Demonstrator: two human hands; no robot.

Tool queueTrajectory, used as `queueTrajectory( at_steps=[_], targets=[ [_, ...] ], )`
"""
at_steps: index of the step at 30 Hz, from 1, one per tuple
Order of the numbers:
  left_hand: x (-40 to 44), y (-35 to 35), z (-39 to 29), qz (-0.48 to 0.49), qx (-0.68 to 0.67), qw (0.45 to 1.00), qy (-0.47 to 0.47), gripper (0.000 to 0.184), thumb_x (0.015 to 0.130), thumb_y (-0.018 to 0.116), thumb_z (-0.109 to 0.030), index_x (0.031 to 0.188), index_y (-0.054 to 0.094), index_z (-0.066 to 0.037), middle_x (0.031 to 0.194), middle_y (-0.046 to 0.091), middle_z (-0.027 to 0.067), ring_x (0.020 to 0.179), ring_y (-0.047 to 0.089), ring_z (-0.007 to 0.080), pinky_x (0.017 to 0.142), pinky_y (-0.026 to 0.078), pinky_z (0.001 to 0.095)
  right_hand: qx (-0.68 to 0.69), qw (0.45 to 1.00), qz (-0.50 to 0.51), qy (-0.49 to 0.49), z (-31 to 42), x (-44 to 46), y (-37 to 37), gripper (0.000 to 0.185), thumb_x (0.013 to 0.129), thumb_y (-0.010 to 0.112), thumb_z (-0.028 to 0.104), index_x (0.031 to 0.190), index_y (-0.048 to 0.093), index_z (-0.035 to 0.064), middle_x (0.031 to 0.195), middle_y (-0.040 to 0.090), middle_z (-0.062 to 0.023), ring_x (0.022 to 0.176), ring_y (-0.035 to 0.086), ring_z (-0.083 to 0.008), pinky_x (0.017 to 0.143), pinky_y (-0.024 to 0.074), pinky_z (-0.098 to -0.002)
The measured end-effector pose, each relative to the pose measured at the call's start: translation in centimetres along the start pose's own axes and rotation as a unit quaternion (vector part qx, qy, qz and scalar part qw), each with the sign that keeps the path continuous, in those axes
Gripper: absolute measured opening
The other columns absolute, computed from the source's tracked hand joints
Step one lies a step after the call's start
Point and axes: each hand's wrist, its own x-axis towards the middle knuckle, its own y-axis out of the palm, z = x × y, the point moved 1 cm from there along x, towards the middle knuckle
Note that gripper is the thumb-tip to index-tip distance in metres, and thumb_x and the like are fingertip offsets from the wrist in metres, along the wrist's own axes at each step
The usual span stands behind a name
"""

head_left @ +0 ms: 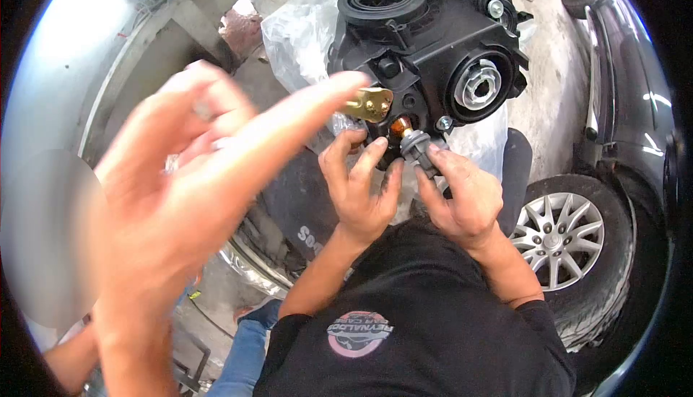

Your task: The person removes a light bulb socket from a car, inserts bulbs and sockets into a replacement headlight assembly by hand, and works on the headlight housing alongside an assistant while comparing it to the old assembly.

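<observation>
My right hand (465,198) pinches a grey bulb socket (416,148) between thumb and fingers. An amber bulb (401,127) sticks out of the socket, close to the lower edge of a black headlight housing (433,54). Just left of the socket is my left hand (362,191), its fingers apart and nothing seen in its grasp. Its fingertips are near the housing's lower edge, below a brass-coloured metal bracket (372,104). On the housing's back are a round rubber-rimmed opening (382,0) and a round fitting with a light centre (478,85).
Another person's blurred hand (188,173) fills the left foreground, one fingertip by the bracket. Clear plastic wrap (296,40) lies behind the housing. A wheel (556,242) and a dark car (635,101) stand at right. Someone's jeans (245,354) show at bottom left.
</observation>
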Motion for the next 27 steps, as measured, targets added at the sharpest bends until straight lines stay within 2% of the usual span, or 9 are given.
queueTrajectory(
  at_steps=[3,9,12,14,15,16,22,25,27],
  targets=[
    [0.3,-0.2,-0.1,0.003,0.007,1.000,0.016,0.059,0.077,0.082,0.005,0.133,0.064,-0.004,0.135,0.053,0.0214,0.115,0.059,0.0328,0.094,0.052,0.0422,0.009,1.000,0.007,0.018,0.5,-0.1,0.3,0.042,0.074,0.088,0.001,0.112,0.070,-0.0055,0.096,0.076,-0.0219,0.080,0.077,-0.0330,0.067,0.0615,-0.0375],
    [-0.4,0.0,-0.7,0.019,0.036,0.999,0.018,0.049,0.087,0.080,-0.011,0.133,0.065,-0.003,0.137,0.056,0.0221,0.120,0.058,0.0373,0.099,0.047,0.0468,0.042,0.997,-0.016,0.059,0.4,-0.1,0.0,0.044,0.073,0.091,0.006,0.110,0.070,-0.0057,0.091,0.076,-0.0194,0.076,0.076,-0.0313,0.063,0.0603,-0.0364],
    [-1.4,-0.3,-2.6,0.028,0.079,0.996,-0.016,0.047,0.092,0.079,-0.020,0.133,0.066,-0.002,0.138,0.058,0.0225,0.123,0.058,0.0395,0.101,0.045,0.0491,0.083,0.995,-0.046,0.043,0.2,0.4,0.7,0.041,0.074,0.088,0.009,0.108,0.071,-0.0065,0.086,0.072,-0.0131,0.068,0.070,-0.0259,0.057,0.0558,-0.0356],
    [-0.2,-0.6,-3.1,0.034,0.125,0.991,0.044,0.046,0.095,0.079,-0.025,0.133,0.067,-0.002,0.138,0.059,0.0228,0.125,0.058,0.0410,0.103,0.044,0.0507,0.101,0.993,-0.046,0.038,-0.3,0.5,0.7,0.042,0.075,0.087,0.012,0.108,0.071,-0.0069,0.087,0.071,-0.0129,0.069,0.070,-0.0262,0.058,0.0556,-0.0357],
    [1.2,-0.6,-3.1,0.034,0.140,0.983,0.111,0.051,0.084,0.080,-0.004,0.132,0.064,0.000,0.124,0.061,0.0217,0.105,0.063,0.0337,0.091,0.051,0.0436,0.111,0.992,-0.046,0.034,-0.6,0.5,0.7,0.042,0.075,0.086,0.013,0.109,0.071,-0.0071,0.088,0.071,-0.0128,0.070,0.069,-0.0264,0.059,0.0555,-0.0358],
    [1.3,-0.5,-3.1,0.035,0.157,0.981,0.113,0.047,0.087,0.080,-0.010,0.130,0.066,0.001,0.117,0.065,0.0214,0.099,0.064,0.0339,0.090,0.051,0.0436,0.124,0.991,-0.043,0.038,-1.0,0.5,0.6,0.042,0.075,0.085,0.013,0.109,0.070,-0.0074,0.088,0.070,-0.0131,0.070,0.069,-0.0266,0.059,0.0553,-0.0357],
    [2.0,-0.2,-4.0,0.033,0.177,0.978,0.109,0.047,0.083,0.084,-0.010,0.126,0.067,0.001,0.116,0.066,0.0214,0.101,0.066,0.0333,0.087,0.054,0.0425,0.234,0.972,-0.004,0.022,-2.3,0.4,-0.1,0.045,0.078,0.078,0.012,0.116,0.068,-0.0099,0.098,0.066,-0.0157,0.078,0.067,-0.0282,0.068,0.0559,-0.0362],
    [2.2,-0.1,-4.7,0.029,0.221,0.970,0.099,0.044,0.081,0.084,-0.004,0.122,0.068,0.001,0.116,0.067,0.0214,0.103,0.067,0.0341,0.088,0.055,0.0415,0.259,0.965,0.017,0.021,-2.8,0.1,-0.7,0.051,0.076,0.083,0.005,0.122,0.068,-0.0095,0.104,0.068,-0.0176,0.081,0.069,-0.0301,0.067,0.0577,-0.0369],
    [2.2,0.2,-5.0,0.027,0.252,0.962,0.102,0.045,0.081,0.084,-0.004,0.123,0.067,0.001,0.116,0.068,0.0212,0.105,0.067,0.0348,0.091,0.055,0.0413,0.279,0.959,0.041,0.010,-3.3,0.0,-1.0,0.050,0.077,0.082,0.005,0.122,0.068,-0.0097,0.105,0.067,-0.0176,0.081,0.069,-0.0305,0.069,0.0578,-0.0373]
  ],
)
